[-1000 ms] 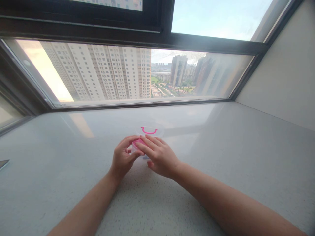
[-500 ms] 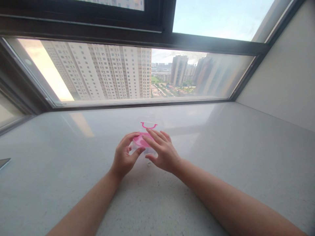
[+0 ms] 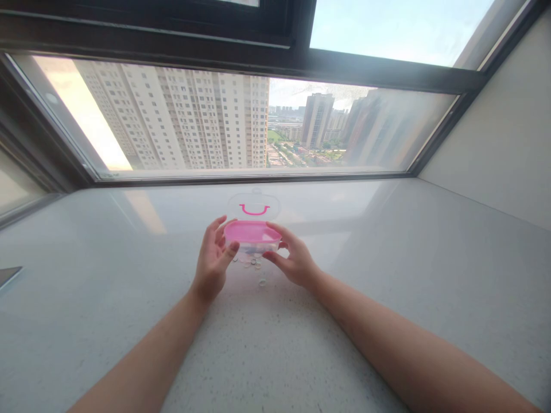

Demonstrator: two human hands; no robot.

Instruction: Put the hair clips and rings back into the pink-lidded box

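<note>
Between my hands is a small oval plastic box [image 3: 253, 232], with a pink top part over a clear lower part. Something dark shows faintly through its clear side. My left hand [image 3: 212, 261] holds its left end, thumb at the front and fingers around the back. On the right end, my right hand [image 3: 295, 255] grips with its thumb low at the front and a finger along the upper rim. Several small ring-like pieces [image 3: 253, 262] lie just in front of the box, one small ring [image 3: 262, 282] nearer to me. Behind stands or lies a clear oval lid with a pink handle [image 3: 254, 212].
The pale speckled sill [image 3: 267, 355] runs up to a dark window frame [image 3: 258, 179]. At the far left edge lies part of a flat dark object [image 3: 8, 276]. A white wall [image 3: 503, 137] bounds the right side.
My right hand has moved off the pink top to the box's right end. The top, the clear lid behind and several small rings in front now show. The view has shifted slightly.
</note>
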